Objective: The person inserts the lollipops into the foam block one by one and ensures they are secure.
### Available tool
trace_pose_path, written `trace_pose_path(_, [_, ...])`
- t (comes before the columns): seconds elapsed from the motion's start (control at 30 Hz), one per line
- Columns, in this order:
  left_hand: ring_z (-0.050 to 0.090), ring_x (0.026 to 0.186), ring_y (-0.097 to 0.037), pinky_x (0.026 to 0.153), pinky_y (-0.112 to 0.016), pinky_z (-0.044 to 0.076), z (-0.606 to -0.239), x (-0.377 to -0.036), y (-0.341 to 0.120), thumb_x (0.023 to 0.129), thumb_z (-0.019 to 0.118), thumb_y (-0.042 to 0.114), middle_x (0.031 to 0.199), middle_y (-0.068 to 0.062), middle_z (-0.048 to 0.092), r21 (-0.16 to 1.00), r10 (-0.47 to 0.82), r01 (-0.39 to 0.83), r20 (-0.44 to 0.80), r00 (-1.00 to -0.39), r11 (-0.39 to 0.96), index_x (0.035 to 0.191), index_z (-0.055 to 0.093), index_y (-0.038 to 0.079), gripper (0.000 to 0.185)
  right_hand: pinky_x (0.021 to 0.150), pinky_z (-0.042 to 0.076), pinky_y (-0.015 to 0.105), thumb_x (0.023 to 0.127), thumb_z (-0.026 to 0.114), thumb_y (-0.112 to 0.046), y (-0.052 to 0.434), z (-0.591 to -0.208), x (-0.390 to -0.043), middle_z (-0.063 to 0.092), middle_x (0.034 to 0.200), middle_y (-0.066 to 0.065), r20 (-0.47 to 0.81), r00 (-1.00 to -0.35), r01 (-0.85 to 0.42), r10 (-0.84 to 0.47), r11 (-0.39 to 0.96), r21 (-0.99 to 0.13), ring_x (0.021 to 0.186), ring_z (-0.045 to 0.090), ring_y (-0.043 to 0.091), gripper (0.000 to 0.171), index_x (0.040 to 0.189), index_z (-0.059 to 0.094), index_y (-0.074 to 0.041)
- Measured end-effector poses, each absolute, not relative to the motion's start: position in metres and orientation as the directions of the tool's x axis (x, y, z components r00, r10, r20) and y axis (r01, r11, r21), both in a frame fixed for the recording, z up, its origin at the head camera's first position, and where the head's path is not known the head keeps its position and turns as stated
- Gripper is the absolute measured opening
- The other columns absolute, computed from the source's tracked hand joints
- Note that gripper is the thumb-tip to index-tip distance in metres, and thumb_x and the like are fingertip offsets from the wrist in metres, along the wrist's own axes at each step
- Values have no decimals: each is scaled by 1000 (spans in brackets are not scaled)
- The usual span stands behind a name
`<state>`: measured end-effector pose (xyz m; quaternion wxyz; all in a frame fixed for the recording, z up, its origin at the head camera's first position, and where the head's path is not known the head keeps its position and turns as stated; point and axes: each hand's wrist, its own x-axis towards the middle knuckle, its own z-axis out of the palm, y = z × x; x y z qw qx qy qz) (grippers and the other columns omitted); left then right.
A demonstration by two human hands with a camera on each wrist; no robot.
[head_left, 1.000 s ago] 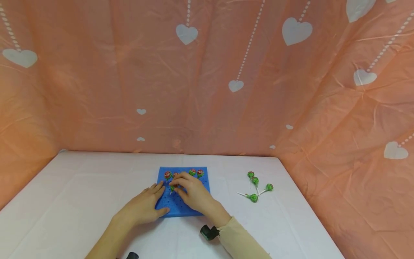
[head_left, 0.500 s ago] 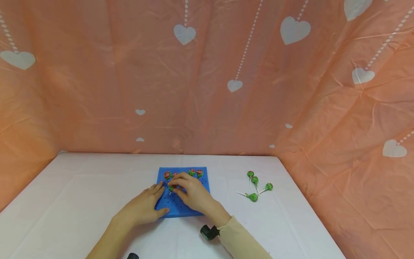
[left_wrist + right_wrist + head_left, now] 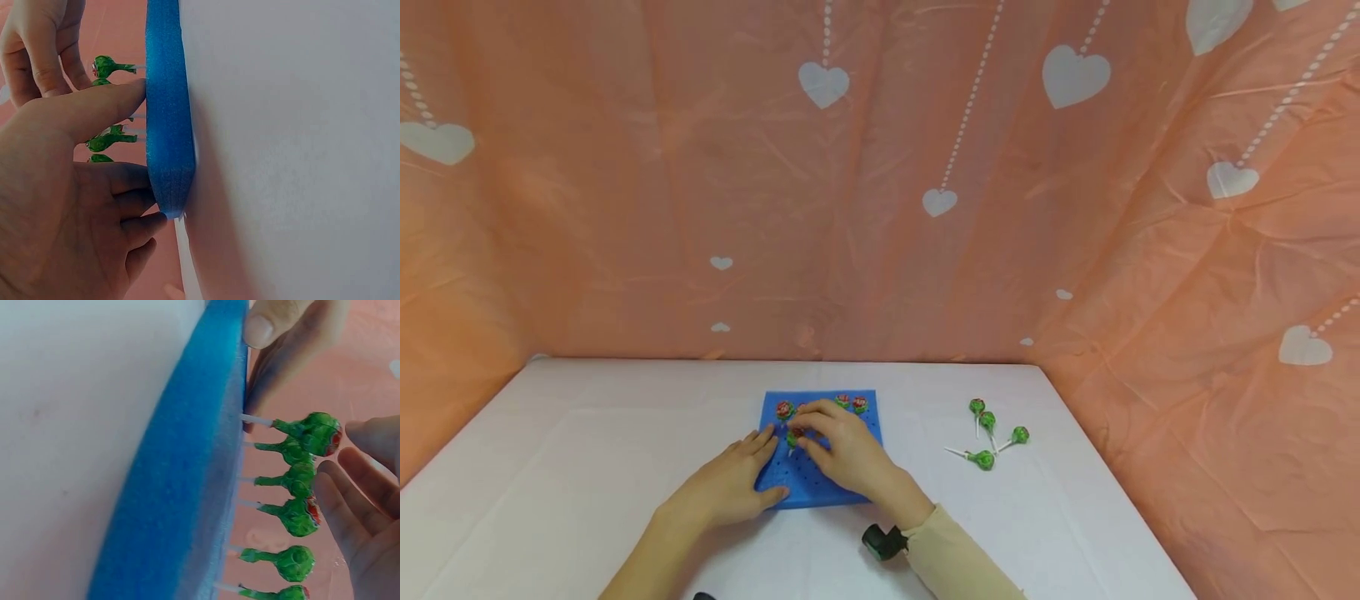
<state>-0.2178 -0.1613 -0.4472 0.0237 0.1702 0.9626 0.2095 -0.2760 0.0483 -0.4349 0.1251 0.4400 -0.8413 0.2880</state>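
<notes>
Lollipops in green wrappers with red tops stand upright in a holed blue foam board (image 3: 816, 493). My left hand (image 3: 730, 483) rests on the board's left side, fingers extended and thumb spread towards its front edge. The nearest standing lollipop (image 3: 315, 434) has its white stick in the board. My right hand (image 3: 846, 450) is over the board, with thumb and fingertips around that lollipop's head. In the right wrist view the thumb and fingers are parted just above the head; whether a fingertip touches it is hard to tell. The right hand hides part of the back row.
To the right of the board, several loose lollipops (image 3: 981, 460) lie on the white table (image 3: 1075, 517). An orange curtain (image 3: 880, 250) with white hearts hangs behind. A black wrist camera (image 3: 882, 542) sits under the right wrist.
The right fingertips have loosened slightly around the lollipop's head, which shows more now. The left hand stays on the board. The head view has shifted slightly.
</notes>
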Motion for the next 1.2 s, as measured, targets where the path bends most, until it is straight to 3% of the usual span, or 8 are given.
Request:
trace_pose_path(0.33, [35,145,-56,117,-67,33,-448,-218,-161,92,76,45,160,-31,38,415,328,307,21,-944,857,147,50,-12,82,82,61,26,96,73,-1,64,-420,-282,68,122,10,607,-541,-841,-582,375,-391,95,72,21,23,119,74,-2])
trace_pose_path(0.7, [33,147,-55,119,-65,32,-448,-219,-161,92,75,45,161,-30,36,417,337,310,11,-942,854,147,50,-11,82,79,63,30,93,73,5,95,-406,-301,69,117,13,714,-544,-831,-440,399,-387,94,71,27,23,115,73,1])
trace_pose_path(0.97, [33,147,-54,119,-66,31,-449,-219,-162,94,74,43,162,-30,35,420,329,302,8,-944,856,147,49,-12,81,78,64,36,91,75,6,121,-401,-316,70,115,15,748,-581,-779,-320,484,-398,95,73,28,25,115,75,1])
trace_pose_path(1.2, [33,148,-54,118,-66,32,-449,-219,-162,93,75,44,162,-29,35,421,329,300,5,-944,856,148,50,-11,81,78,65,39,92,74,4,147,-403,-329,70,116,19,726,-651,-700,-223,546,-460,96,73,31,23,115,75,2])
